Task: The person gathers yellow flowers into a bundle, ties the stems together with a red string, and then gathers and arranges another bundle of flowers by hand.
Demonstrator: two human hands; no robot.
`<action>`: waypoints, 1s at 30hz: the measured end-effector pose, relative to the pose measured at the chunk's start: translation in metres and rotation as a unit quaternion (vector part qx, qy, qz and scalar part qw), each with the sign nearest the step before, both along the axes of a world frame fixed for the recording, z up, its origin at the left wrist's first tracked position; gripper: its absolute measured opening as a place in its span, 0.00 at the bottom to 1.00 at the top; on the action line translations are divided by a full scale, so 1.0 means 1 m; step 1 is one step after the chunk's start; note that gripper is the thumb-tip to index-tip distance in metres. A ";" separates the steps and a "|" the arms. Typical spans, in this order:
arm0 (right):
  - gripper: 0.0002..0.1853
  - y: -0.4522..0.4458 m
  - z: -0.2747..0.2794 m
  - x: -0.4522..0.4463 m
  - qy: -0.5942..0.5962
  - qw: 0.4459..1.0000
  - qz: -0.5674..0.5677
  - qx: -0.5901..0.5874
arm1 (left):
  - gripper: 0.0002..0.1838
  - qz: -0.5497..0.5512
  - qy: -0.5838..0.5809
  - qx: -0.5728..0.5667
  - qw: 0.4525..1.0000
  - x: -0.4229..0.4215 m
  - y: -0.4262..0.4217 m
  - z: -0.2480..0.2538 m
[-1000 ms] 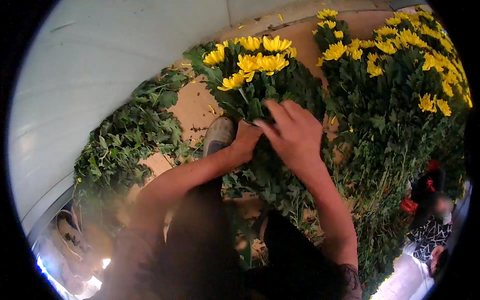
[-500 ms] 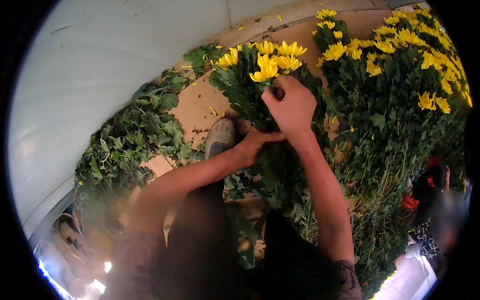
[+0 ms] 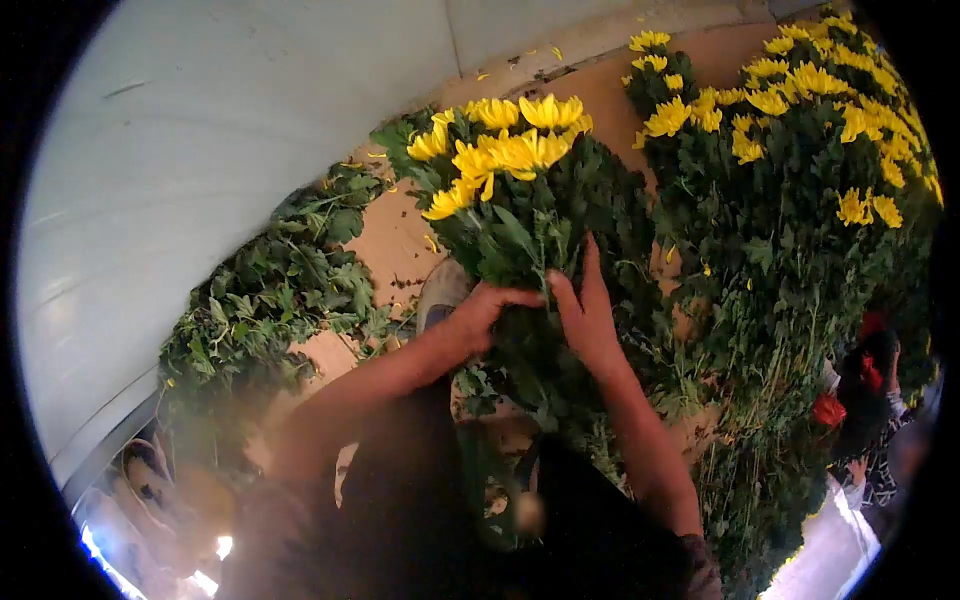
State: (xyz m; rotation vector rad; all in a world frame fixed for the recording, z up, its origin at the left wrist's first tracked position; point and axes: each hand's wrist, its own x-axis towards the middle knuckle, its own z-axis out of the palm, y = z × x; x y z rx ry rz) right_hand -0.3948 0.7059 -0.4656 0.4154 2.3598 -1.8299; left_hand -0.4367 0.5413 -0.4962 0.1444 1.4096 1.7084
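Observation:
A bunch of yellow chrysanthemums (image 3: 510,155) with dense green leaves stands in front of me, its flower heads at the top. My left hand (image 3: 482,315) is closed round the bunch from the left, thumb lying across its front. On the other side, my right hand (image 3: 588,318) clasps the same bunch, thumb in front and one finger pointing up along the leaves; its other fingers are hidden. A leafy stem (image 3: 542,250) runs down between the two thumb tips. The lower stems are in shadow between my legs.
Many more yellow chrysanthemums (image 3: 790,190) lie in a big pile at the right. Loose stripped leaves (image 3: 270,300) heap up on the left by a pale wall (image 3: 250,110). My shoe (image 3: 443,288) rests on cardboard (image 3: 390,240). Another person (image 3: 875,430) is at the right edge.
My right hand has come down from a pinch just below the flower heads to the bunch's side, beside my left thumb. The flower heads have shifted slightly left and tilted.

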 end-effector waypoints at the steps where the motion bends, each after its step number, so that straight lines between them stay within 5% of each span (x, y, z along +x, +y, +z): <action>1: 0.36 -0.002 0.002 0.003 -0.041 0.997 -0.049 -0.034 | 0.21 0.027 -0.111 0.036 0.993 -0.001 0.003 0.004; 4: 0.35 -0.003 -0.003 0.008 -0.063 0.992 -0.106 -0.033 | 0.19 0.162 -0.381 0.085 0.906 -0.001 0.010 0.014; 5: 0.35 -0.004 -0.007 0.009 -0.035 0.991 -0.125 -0.039 | 0.19 0.161 -0.380 0.086 0.907 -0.001 0.011 0.015; 13: 0.34 0.009 -0.006 0.014 0.003 0.977 -0.203 -0.064 | 0.23 0.058 -0.175 -0.069 0.980 0.016 0.027 0.012; 15: 0.31 0.015 0.006 0.017 -0.107 0.957 -0.205 -0.177 | 0.24 0.036 -0.142 -0.063 0.987 0.023 0.025 0.002; 17: 0.30 0.028 0.008 0.021 -0.120 0.974 -0.161 -0.104 | 0.24 0.013 -0.103 -0.053 0.993 0.026 0.026 -0.016; 19: 0.29 0.037 0.014 0.027 -0.139 0.982 -0.121 -0.031 | 0.23 -0.070 0.065 -0.051 0.994 0.032 0.026 -0.034; 24: 0.36 0.067 0.027 0.033 -0.158 0.946 -0.223 -0.172 | 0.22 -0.006 0.020 -0.025 0.999 0.020 0.040 0.007; 30: 0.35 0.085 0.011 0.057 -0.106 0.956 -0.235 -0.143 | 0.20 0.033 -0.042 -0.078 0.995 0.020 0.051 0.017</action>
